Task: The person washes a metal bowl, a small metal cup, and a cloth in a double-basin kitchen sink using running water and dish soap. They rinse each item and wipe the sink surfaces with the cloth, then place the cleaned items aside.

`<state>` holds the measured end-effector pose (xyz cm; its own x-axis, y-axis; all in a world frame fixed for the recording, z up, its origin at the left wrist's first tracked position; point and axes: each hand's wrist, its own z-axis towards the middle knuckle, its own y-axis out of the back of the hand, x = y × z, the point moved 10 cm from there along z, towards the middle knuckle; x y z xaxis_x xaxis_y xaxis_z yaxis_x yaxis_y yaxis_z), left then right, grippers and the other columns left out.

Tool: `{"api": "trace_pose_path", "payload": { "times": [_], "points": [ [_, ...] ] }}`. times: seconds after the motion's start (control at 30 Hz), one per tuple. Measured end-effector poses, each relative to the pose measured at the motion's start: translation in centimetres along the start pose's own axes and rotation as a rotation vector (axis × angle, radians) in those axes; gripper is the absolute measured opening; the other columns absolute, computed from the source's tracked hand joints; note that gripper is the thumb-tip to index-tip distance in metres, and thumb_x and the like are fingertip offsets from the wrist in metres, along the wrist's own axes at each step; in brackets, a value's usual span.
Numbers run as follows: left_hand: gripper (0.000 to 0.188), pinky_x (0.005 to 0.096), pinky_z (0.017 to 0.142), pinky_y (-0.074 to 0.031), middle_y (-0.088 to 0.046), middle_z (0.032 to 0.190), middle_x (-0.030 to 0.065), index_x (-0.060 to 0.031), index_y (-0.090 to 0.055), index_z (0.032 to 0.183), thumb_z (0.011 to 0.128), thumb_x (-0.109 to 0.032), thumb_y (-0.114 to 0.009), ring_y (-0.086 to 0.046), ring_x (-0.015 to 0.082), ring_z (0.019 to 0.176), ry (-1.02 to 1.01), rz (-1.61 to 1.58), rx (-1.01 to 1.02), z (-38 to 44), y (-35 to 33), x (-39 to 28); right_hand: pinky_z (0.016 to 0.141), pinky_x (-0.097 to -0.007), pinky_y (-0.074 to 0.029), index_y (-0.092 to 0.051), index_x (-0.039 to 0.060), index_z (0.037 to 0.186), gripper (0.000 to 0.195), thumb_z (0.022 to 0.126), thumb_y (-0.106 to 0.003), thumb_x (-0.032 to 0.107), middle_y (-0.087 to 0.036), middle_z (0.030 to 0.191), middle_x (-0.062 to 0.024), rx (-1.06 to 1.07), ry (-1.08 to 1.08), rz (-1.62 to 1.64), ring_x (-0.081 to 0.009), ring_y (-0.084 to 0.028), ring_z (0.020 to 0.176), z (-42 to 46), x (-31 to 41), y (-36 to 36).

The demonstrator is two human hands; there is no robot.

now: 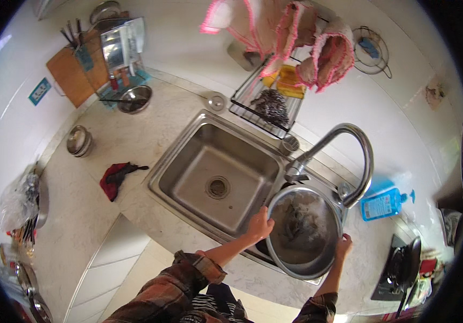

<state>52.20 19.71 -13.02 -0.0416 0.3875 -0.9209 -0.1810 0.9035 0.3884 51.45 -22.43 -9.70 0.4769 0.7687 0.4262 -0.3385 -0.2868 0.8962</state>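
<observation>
A round metal basin is held between my two hands, over the right bowl of a stainless steel sink. Murky greyish-brown water fills part of it, with some foam and a dark soaked mass, perhaps cloth, in the middle. My left hand grips the left rim, and my right hand grips the right rim. To the left, the larger sink bowl shows its drain strainer. A chrome gooseneck faucet arches behind the basin, its spout near the basin's upper right. The basin hides most of the right bowl.
A wire rack behind the sink holds a steel wool scourer and yellow sponges, below hanging pink-edged cloths. Blue soap bottle stands right. Left are a red-and-black cloth, metal bowls and a knife rack. A gas stove lies far right.
</observation>
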Motion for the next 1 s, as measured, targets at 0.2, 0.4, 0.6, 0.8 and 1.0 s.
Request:
{"api": "trace_pose_path", "payload": {
  "times": [0.2,0.4,0.6,0.8,1.0],
  "points": [
    [0.030,0.0514,0.055,-0.042,-0.054,0.064,0.0235,-0.0010,-0.037,0.090,0.071,-0.014,-0.056,-0.053,0.0432,0.062,-0.089,0.015,-0.049,-0.1,0.7,-1.2,0.079,-0.0421,-0.045,-0.060,-0.0003,0.097,0.036,0.067,-0.055,0.019,-0.061,0.090,-0.0235,0.030,-0.022,-0.101,-0.0371,-0.058,0.087,-0.7,1.8,0.0],
    [0.031,0.0531,0.057,-0.041,-0.054,0.067,0.0251,-0.0009,-0.036,0.093,0.073,-0.015,-0.055,-0.054,0.0439,0.066,-0.044,0.024,0.006,0.1,0.2,-0.4,0.081,-0.0400,-0.043,-0.061,-0.0005,0.096,0.035,0.069,-0.057,0.021,-0.060,0.094,-0.0214,0.028,-0.086,-0.206,-0.0332,-0.056,0.092,-0.7,2.9,1.6],
    [0.038,0.0512,0.062,-0.042,-0.057,0.073,0.0232,-0.0016,-0.041,0.093,0.076,-0.031,-0.057,-0.055,0.0426,0.070,0.072,-0.074,0.175,0.2,0.3,0.1,0.070,-0.0377,-0.047,-0.062,-0.0005,0.090,0.027,0.072,-0.057,0.019,-0.063,0.080,-0.0167,0.222,0.436,-0.048,-0.0304,-0.060,0.076,-3.9,13.3,-0.9],
    [0.025,0.0433,0.063,-0.044,-0.059,0.078,0.0198,-0.0021,-0.049,0.087,0.082,-0.027,-0.053,-0.057,0.0369,0.075,0.027,-0.197,0.047,0.3,4.6,1.2,0.063,-0.0415,-0.045,-0.063,0.0045,0.082,0.022,0.075,-0.057,0.025,-0.061,0.072,-0.0158,0.601,0.708,-0.091,-0.0325,-0.059,0.069,-14.0,27.8,-2.9],
    [0.023,0.0431,0.059,-0.042,-0.058,0.074,0.0182,-0.0011,-0.052,0.073,0.080,-0.023,-0.052,-0.055,0.0366,0.068,0.213,-0.016,0.001,0.9,11.6,7.6,0.068,-0.0427,-0.046,-0.064,0.0112,0.084,0.020,0.078,-0.049,0.021,-0.062,0.082,-0.0158,0.719,0.740,-0.080,-0.0361,-0.058,0.080,-22.9,39.6,-13.2]
  ]
}}
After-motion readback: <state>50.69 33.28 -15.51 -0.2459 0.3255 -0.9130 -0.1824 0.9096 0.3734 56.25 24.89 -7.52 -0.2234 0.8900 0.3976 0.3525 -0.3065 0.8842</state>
